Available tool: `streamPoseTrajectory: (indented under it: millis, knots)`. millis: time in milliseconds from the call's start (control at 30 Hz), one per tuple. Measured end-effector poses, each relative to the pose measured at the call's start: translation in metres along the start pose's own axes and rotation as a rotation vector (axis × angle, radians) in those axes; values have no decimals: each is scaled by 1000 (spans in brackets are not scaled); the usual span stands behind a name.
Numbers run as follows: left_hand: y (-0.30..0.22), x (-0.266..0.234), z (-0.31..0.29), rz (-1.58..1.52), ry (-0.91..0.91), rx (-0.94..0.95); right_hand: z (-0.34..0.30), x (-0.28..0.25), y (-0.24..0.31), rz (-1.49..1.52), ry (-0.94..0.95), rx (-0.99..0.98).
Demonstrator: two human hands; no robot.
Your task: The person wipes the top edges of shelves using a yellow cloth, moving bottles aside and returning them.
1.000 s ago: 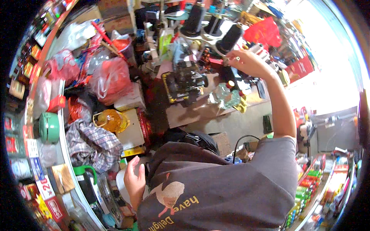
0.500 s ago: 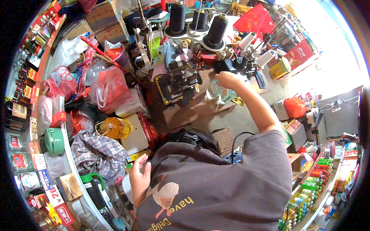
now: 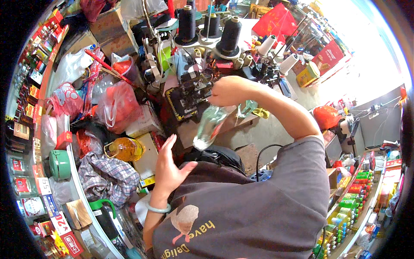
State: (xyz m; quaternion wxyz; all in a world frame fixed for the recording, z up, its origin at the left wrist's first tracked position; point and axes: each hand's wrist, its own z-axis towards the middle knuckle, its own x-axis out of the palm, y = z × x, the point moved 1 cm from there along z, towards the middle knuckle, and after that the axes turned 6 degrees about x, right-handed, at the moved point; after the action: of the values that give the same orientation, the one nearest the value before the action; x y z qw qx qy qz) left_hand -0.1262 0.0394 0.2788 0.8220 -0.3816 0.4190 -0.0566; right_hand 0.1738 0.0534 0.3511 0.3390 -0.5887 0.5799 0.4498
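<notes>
Held bottle (image 3: 210,125) smooth, glossy (glass or plastic, unclear); shirt (image 3: 254,203) matt cloth; 3 black thread cones (image 3: 230,36) matt.

White glare (image 3: 379,56) at upper right, grey floor (image 3: 271,133), crowded white-edged shelving (image 3: 78,185) left, grey panel (image 3: 381,136) right

Bottle (image 3: 212,123): clear, faintly green
Bangle (image 3: 158,210): pale green
Shirt (image 3: 254,194): dark grey, beige bird print (image 3: 185,219)
Cloth (image 3: 108,176), 8 o'clock: grey-white plaid
Cones (image 3: 186,26), 12 o'clock: black
Sheet (image 3: 272,21), 1 o'clock: red

There are two bottles (image 3: 210,125) and three black cones (image 3: 231,36).
</notes>
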Motion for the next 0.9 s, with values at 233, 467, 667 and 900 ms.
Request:
streamPoseTrajectory:
  millis: [233,467,667,900]
  knots:
    - [8,23,24,117,-71,-224,-4,-31,56,426,157,75]
    - [33,18,-23,-372,-257,-412,-35,3,-55,1029,-622,148]
    - [36,-9,-50,-752,-446,-533,-68,172,-214,888,-744,634]
    - [57,-28,-79,-682,-451,-479,-34,228,-162,882,-638,596]
